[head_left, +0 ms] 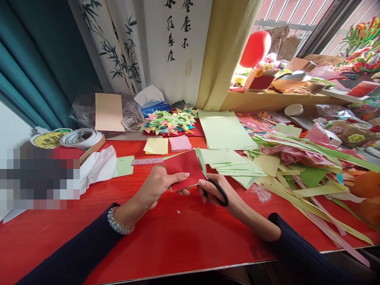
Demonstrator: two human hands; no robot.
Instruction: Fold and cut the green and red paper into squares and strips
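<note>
A red paper piece (184, 168) with green paper along its edges is pinched in my left hand (158, 183), thumb on top and fingers underneath. My right hand (215, 190) grips black-handled scissors (222, 194), whose blades lie at the right edge of the red paper, partly hidden by the green strip there. Both hands are just above the red table (166, 245). Behind them are a pink patterned ruler (147, 161), a yellow square stack (156, 146) and a pink square stack (180, 143). Light green sheets (237, 164) lie to the right of the red paper.
Folded paper pieces (170, 120) are heaped at the back beside a large pale green sheet (224, 128). Long paper strips (314, 190) cover the right side and hang over the front edge. White tape rolls (80, 138) and crumpled white paper (99, 168) are at the left.
</note>
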